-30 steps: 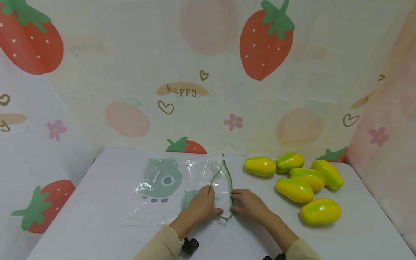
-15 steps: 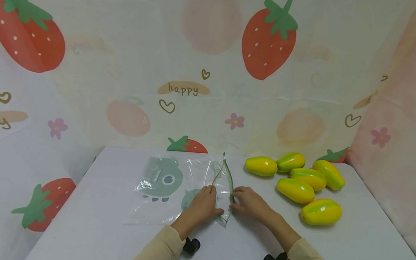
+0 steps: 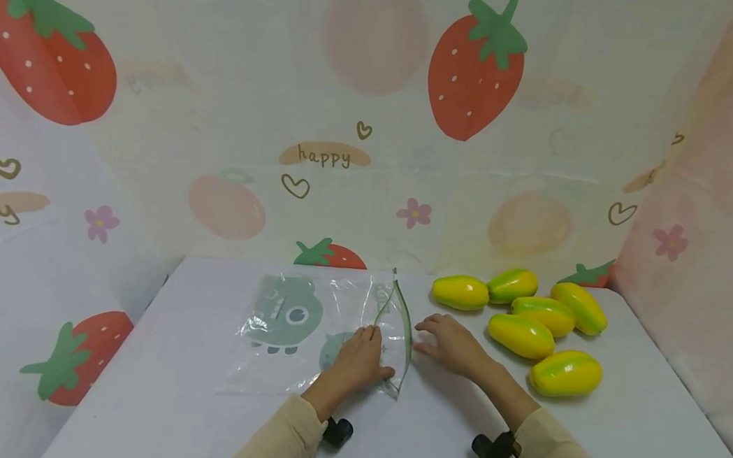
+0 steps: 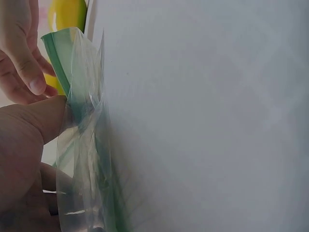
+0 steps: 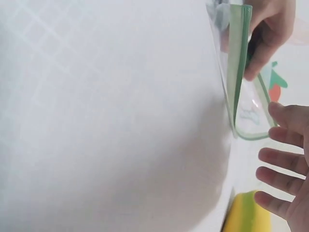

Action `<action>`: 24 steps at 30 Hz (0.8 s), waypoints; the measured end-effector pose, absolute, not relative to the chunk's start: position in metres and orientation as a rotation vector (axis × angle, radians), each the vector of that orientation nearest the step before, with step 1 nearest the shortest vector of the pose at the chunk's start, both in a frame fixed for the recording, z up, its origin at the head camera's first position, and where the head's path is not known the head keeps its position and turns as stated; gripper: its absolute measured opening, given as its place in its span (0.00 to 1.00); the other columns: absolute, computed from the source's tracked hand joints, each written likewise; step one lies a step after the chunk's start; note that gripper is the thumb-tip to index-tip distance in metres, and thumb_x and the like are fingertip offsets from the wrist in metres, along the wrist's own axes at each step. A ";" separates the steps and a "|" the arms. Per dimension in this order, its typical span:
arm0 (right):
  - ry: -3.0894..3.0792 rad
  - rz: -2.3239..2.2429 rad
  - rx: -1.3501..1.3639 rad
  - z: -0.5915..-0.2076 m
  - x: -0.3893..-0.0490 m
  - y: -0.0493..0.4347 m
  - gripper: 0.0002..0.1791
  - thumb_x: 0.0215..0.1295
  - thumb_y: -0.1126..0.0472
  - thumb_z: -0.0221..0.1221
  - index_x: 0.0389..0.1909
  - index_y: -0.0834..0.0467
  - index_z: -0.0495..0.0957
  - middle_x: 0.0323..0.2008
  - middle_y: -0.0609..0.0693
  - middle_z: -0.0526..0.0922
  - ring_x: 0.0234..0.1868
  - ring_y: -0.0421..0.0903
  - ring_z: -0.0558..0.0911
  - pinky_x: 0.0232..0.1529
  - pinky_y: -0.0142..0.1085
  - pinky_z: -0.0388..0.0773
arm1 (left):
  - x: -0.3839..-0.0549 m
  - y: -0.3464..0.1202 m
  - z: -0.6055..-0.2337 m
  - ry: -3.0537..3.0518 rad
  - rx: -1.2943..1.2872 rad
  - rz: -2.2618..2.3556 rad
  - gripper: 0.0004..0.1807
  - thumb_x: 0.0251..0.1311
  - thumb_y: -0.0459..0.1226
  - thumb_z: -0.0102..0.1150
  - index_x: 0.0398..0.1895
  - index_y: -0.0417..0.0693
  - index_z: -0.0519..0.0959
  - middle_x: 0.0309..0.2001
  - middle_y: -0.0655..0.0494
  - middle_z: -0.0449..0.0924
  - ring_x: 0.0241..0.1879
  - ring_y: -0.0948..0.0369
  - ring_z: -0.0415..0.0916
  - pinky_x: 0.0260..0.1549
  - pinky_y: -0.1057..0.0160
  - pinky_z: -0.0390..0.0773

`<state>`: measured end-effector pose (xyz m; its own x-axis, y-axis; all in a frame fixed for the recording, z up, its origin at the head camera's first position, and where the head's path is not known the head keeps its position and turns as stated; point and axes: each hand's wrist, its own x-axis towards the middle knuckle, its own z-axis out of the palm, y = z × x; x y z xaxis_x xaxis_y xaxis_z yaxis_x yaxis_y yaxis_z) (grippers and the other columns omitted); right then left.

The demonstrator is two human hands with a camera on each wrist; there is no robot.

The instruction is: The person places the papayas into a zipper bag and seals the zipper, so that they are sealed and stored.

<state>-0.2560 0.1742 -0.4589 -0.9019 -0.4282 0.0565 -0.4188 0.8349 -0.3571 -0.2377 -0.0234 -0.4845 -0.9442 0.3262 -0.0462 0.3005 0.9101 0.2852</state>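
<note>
A clear plastic zip bag (image 3: 350, 298) with a green cartoon print lies on the table, its green-edged mouth facing right and gaping. My left hand (image 3: 355, 358) grips the bag near its mouth; in the left wrist view the thumb (image 4: 46, 113) presses against the film, with fingers seen behind the clear plastic. Just right of the mouth is my right hand (image 3: 452, 346), apart from the bag, its fingers spread and holding nothing. The right wrist view shows those loose fingers (image 5: 282, 159) beside the green zip edge (image 5: 239, 63).
Several glossy yellow-green papaya-like fruits (image 3: 520, 336) lie at the right of the white table (image 3: 163, 357). The nearest one (image 3: 565, 373) sits to the right of my right forearm. Behind the table hangs a strawberry-print cloth (image 3: 368, 208).
My right hand has let go of the bag's right edge and drawn slightly away to the right. The left hand stays on the bag, whose mouth remains parted.
</note>
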 end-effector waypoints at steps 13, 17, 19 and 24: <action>3.067 -0.499 -0.658 -0.442 -0.274 0.196 0.22 0.63 0.55 0.64 0.55 0.61 0.79 0.54 0.59 0.81 0.54 0.57 0.79 0.59 0.54 0.75 | -0.237 -0.023 -0.484 2.983 0.475 0.430 0.47 0.54 0.51 0.69 0.67 0.28 0.62 0.67 0.37 0.67 0.68 0.46 0.64 0.65 0.51 0.70; 3.095 -0.471 -0.659 -0.437 -0.278 0.203 0.23 0.63 0.56 0.64 0.56 0.63 0.78 0.55 0.62 0.79 0.55 0.59 0.78 0.59 0.54 0.75 | -0.237 -0.023 -0.485 2.987 0.489 0.421 0.47 0.54 0.51 0.69 0.67 0.27 0.63 0.66 0.37 0.68 0.67 0.46 0.65 0.64 0.51 0.71; 3.105 -0.456 -0.658 -0.435 -0.280 0.207 0.23 0.64 0.57 0.63 0.56 0.64 0.78 0.56 0.63 0.79 0.56 0.60 0.77 0.59 0.54 0.74 | -0.237 -0.023 -0.486 2.990 0.493 0.418 0.47 0.54 0.51 0.69 0.67 0.27 0.63 0.66 0.37 0.68 0.67 0.46 0.65 0.64 0.51 0.71; 3.155 -0.403 -0.640 -0.426 -0.286 0.213 0.21 0.63 0.58 0.63 0.55 0.64 0.78 0.54 0.64 0.79 0.55 0.62 0.77 0.59 0.55 0.75 | -0.238 -0.023 -0.486 2.994 0.499 0.419 0.47 0.54 0.51 0.69 0.67 0.27 0.63 0.65 0.37 0.68 0.66 0.46 0.66 0.63 0.51 0.71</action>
